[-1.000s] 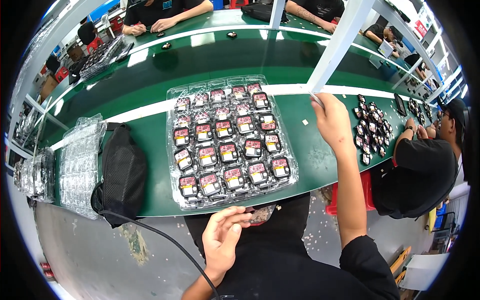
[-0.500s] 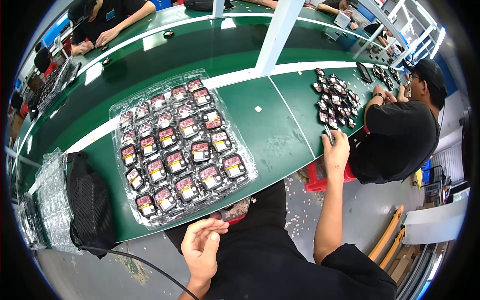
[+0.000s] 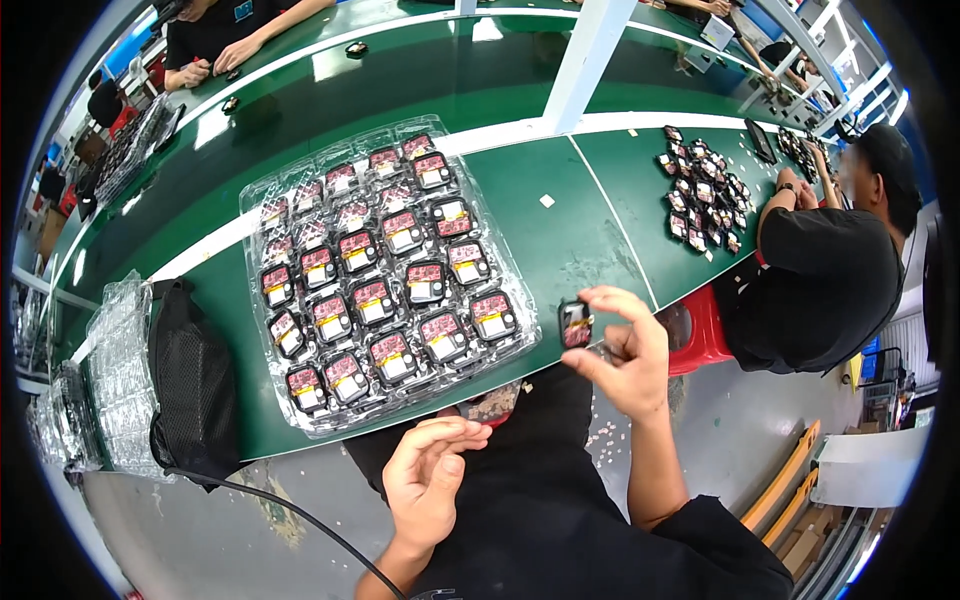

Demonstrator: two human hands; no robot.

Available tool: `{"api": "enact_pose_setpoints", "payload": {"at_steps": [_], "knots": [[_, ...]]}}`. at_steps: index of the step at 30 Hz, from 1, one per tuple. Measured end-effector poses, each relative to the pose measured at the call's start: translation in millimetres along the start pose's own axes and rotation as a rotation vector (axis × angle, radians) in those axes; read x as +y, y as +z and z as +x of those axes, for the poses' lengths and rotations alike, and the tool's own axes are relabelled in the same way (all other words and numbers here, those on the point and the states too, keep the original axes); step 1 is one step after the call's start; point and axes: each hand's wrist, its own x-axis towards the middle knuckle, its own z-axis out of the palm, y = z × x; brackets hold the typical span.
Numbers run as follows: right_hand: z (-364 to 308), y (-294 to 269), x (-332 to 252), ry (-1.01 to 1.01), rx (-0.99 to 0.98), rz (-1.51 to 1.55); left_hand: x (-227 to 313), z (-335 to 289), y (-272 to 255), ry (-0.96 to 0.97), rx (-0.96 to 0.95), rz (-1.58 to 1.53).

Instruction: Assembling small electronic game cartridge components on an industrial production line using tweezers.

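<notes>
My right hand (image 3: 630,350) pinches a small black rounded-square device (image 3: 575,325) by its edges, between thumb and fingers, above the table's near edge. A reddish print shows on the device's face. My left hand (image 3: 430,480) holds nothing; its fingers are stretched and lightly curved, with the thumb apart, in front of the table. To its far left, a clear plastic blister tray (image 3: 527,300) lies on the green table, with several similar devices (image 3: 445,335) in rows, each with red print and a white label. A loose pile of such devices (image 3: 700,190) lies farther right.
A black mesh bag (image 3: 195,385) and stacked clear trays (image 3: 120,370) sit at the table's left. A white post (image 3: 590,65) rises at the table's far side. A co-worker (image 3: 830,260) sits at the right, by a red stool (image 3: 700,330). A black cable (image 3: 300,515) hangs below.
My right hand has moved left and nearer from beside the pile, and the device between its fingers now shows its face. My left hand keeps nearly the same pose. The whole view has shifted slightly.
</notes>
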Motion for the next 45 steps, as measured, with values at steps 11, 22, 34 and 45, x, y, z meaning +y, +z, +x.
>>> {"api": "enact_pose_setpoints", "payload": {"at_steps": [11,22,34,45], "knots": [[-16.0,45.9,-43.0,-0.329,-0.485,0.143,9.5,7.6,-8.4,-0.201,-0.102,-0.297],[-26.2,52.9,-55.0,-0.125,-0.338,0.135,12.9,7.2,-2.0,-0.171,0.176,-0.193],[-28.0,62.3,-55.9,-0.222,-0.312,-0.064,-0.1,5.2,-16.3,-0.123,0.022,-0.401],[-28.3,65.8,-45.0,-0.617,-0.161,-0.365,1.1,4.0,-13.6,-0.048,0.074,-0.29]]}}
